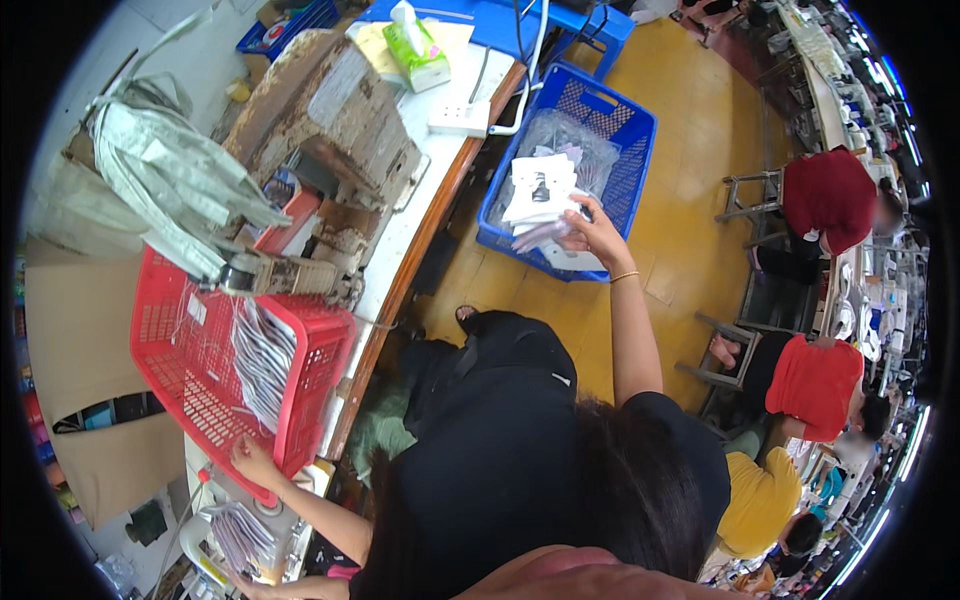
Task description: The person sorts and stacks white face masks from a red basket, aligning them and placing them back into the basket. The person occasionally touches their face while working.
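My right hand (594, 235) is closed on the edge of a stack of white fabric pieces (541, 187), the top one with a dark print. The stack is over a blue plastic basket (634, 150) on the floor, above clear plastic bags (590, 146) lying in it. My left hand (254, 462) is at the near rim of a red plastic basket (165, 330), fingers bent against the rim; its grip is partly hidden. Inside the red basket stands a row of folded pale pieces (262, 362).
An old sewing machine (330, 110) stands on the white table (410, 215), with pale straps (170, 170) hung beside it. A tissue pack (415, 50) lies at the table's far end. Another hand (240, 583) is near a stack of fabric (240, 538), lower left. Co-workers sit at right.
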A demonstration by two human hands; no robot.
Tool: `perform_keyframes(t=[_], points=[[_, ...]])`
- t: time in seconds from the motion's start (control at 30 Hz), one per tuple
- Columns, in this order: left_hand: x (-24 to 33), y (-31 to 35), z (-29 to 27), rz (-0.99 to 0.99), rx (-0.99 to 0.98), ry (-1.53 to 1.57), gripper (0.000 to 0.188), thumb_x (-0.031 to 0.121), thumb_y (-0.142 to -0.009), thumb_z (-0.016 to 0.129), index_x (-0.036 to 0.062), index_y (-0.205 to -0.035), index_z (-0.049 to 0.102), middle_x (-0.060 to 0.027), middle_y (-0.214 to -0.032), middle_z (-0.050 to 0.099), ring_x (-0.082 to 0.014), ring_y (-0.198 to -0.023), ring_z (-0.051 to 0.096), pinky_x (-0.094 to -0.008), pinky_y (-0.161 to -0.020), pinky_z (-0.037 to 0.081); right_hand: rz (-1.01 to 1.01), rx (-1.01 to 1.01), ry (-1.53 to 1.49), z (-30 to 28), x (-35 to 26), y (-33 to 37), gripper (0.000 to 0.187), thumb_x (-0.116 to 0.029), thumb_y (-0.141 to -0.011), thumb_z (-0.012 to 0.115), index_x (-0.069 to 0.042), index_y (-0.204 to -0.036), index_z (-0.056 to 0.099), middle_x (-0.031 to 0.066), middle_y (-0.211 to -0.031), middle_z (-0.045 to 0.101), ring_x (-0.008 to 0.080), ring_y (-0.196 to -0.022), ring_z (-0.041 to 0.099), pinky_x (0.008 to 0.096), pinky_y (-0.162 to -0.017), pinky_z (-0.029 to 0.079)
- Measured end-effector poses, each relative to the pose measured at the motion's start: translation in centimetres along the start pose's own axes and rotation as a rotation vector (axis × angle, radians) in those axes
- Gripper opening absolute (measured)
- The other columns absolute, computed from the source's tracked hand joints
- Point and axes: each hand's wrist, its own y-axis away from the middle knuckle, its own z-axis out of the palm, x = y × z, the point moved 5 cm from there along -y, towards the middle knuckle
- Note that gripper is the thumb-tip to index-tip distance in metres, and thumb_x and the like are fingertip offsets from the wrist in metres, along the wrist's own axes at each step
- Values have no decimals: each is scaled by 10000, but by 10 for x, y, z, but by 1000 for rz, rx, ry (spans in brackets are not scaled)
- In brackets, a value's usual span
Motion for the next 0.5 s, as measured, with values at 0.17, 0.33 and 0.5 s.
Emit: perform_keyframes(t=[0.17,0.33,0.5], points=[[7,2,-1,-45,-16,-1,256,195,-846,601,-28,-960,658,-256,-1005,604,-388,-975,548,-455,-859,423,-328,-28,244,34,-90,9,361,-184,-872,640,-70,-1206,563,51,-1021,644,128,-908,617,271,-784,502],[16,4,-1,-66,-100,-21,288,244,-828,607,10,-986,660,-255,-1020,598,-390,-939,566,-457,-829,444,-853,-856,58,214,-161,115,218,-187,-880,600,-20,-1013,642,111,-968,667,179,-916,638,315,-809,498],[1,-2,6,-126,-105,28,290,248,-830,596,0,-966,662,-230,-981,628,-378,-902,593,-458,-796,452,-1448,-1598,99,322,-170,330,264,-241,-785,635,-44,-955,677,121,-958,649,256,-955,587,376,-839,459]])
